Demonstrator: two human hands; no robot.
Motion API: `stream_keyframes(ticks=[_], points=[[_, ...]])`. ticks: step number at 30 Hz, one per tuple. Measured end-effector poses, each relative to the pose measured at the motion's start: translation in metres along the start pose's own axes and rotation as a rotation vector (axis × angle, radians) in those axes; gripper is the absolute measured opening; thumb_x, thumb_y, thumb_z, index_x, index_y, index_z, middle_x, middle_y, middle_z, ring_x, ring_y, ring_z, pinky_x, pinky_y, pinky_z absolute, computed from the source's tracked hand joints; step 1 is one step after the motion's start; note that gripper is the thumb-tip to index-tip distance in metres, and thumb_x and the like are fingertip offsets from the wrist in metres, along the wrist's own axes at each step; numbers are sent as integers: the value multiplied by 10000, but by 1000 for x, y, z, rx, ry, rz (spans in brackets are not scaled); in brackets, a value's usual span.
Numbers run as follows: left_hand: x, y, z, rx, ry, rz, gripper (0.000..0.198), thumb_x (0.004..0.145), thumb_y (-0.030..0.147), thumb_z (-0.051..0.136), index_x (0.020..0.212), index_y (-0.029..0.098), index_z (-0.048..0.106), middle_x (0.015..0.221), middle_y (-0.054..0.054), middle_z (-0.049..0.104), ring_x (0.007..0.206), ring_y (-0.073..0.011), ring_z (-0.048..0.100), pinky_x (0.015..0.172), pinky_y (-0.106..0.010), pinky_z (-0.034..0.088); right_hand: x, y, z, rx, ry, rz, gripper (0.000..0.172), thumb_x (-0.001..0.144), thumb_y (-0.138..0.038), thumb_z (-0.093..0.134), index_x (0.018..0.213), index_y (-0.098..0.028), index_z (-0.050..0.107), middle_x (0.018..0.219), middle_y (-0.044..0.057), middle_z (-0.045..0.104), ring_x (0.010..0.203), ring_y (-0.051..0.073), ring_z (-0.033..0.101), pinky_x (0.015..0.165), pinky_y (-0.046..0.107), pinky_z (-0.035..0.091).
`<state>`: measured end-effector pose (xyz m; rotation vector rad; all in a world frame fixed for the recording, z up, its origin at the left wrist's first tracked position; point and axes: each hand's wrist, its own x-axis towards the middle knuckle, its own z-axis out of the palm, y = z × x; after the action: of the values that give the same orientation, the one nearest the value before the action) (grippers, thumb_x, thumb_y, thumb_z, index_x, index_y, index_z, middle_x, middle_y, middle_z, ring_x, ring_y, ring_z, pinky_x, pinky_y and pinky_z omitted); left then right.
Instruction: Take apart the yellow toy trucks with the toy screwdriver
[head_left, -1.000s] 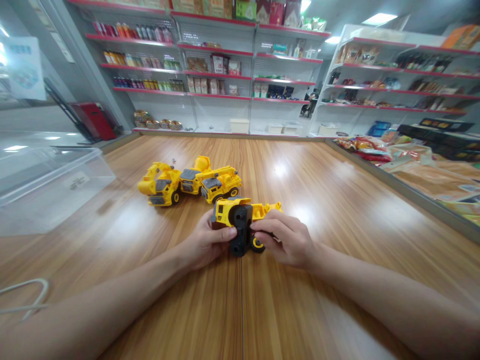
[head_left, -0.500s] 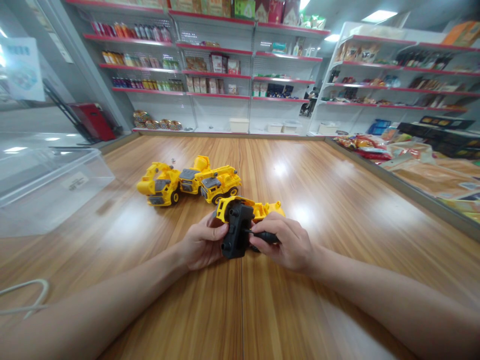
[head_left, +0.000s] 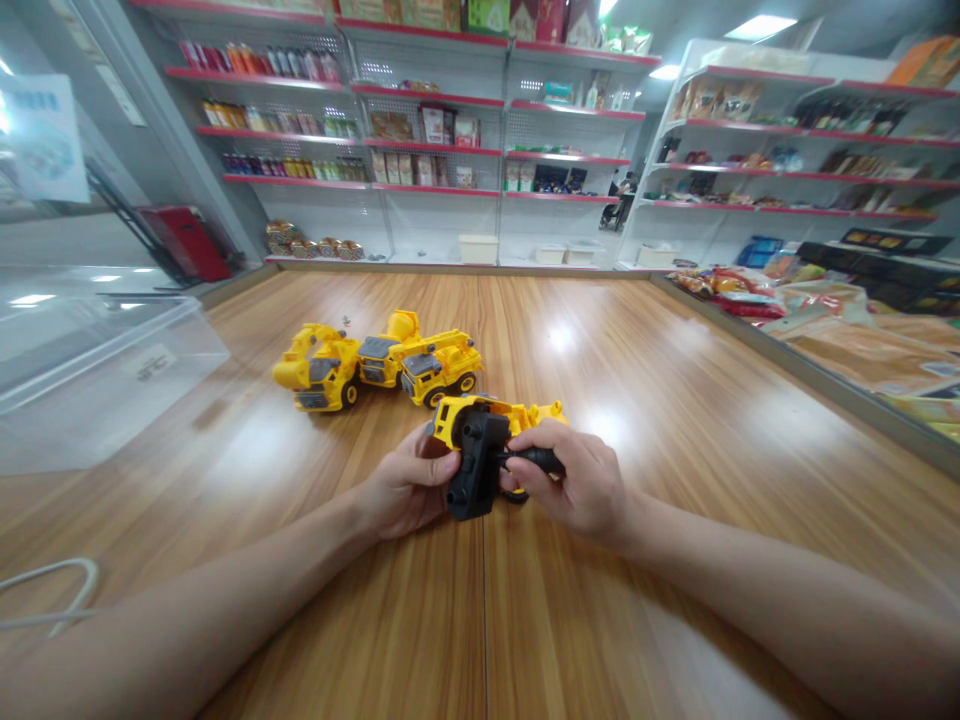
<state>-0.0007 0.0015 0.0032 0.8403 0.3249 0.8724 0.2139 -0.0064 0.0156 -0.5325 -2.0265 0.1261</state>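
My left hand [head_left: 412,485] is closed around a toy truck cab [head_left: 478,465], yellow on top, with its black underside turned toward my right. A black-handled screwdriver [head_left: 538,459] is pinched in my right hand [head_left: 581,485], its thin shaft pointing at that black underside. Whether the tip sits in a screw is too small to tell. Behind my right fingers lie more yellow toy parts [head_left: 546,412] with a black wheel, partly hidden. Beyond my hands stand a yellow toy excavator [head_left: 321,370], a toy mixer truck [head_left: 386,350] and a toy crane truck [head_left: 442,368].
A clear plastic bin [head_left: 112,375] stands on the left of the wooden table [head_left: 570,620]. A white cable [head_left: 79,590] lies at the lower left. Packaged goods [head_left: 847,340] are along the right edge, and stocked shelves [head_left: 427,95] rise behind.
The truck cab has shifted slightly right and down in my left hand. My right hand has turned a little on the screwdriver, showing more of its handle and the wheel beneath.
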Motion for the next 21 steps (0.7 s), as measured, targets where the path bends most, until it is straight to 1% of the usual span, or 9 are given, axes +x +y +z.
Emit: stream_keyframes(ticks=[3,6,8,10,14,19,21], points=[[0,0,-1,11,-17,-15,435,763,172,721,1180,104,616,1023,-157,738,918,-295,728,820,-393,597,-1,1,0,27,-20,16,159,935,-206,596,1081,-177,539,721,-8,692,656,103,668,601,193,521],[0,-2,-1,20,5,0,415,759,163,731,1157,117,626,1038,-147,734,919,-285,727,809,-374,599,-1,3,0,-35,-44,-37,162,926,-225,608,1069,-185,542,741,1,672,659,115,645,601,220,514],[0,-3,-2,31,25,22,416,749,155,745,1147,126,631,1034,-135,736,919,-277,726,828,-377,595,-2,4,0,-90,-63,-79,157,921,-232,609,1059,-189,548,758,9,641,645,120,611,579,230,495],[2,-3,-1,43,39,44,415,732,156,767,1126,128,640,1011,-124,740,928,-275,724,860,-387,586,-2,6,0,-119,-79,-88,154,921,-220,596,1065,-190,551,784,20,620,655,125,589,578,238,487],[4,-3,1,75,86,94,416,702,150,802,1090,138,651,991,-102,745,943,-270,720,892,-395,574,-2,8,1,-95,-107,-38,177,933,-195,552,1109,-189,543,876,53,630,741,148,598,657,270,515],[5,-4,0,106,116,117,505,701,146,810,1168,159,620,1090,-111,721,942,-263,719,877,-394,581,-3,12,1,-61,-116,2,166,949,-206,517,1115,-203,533,911,52,639,788,153,611,707,275,525],[5,-4,0,116,113,119,511,712,149,804,1185,159,612,1093,-114,719,937,-259,720,874,-394,583,-4,13,0,-44,-116,9,191,945,-202,526,1136,-208,519,937,52,645,808,151,618,721,272,528]])
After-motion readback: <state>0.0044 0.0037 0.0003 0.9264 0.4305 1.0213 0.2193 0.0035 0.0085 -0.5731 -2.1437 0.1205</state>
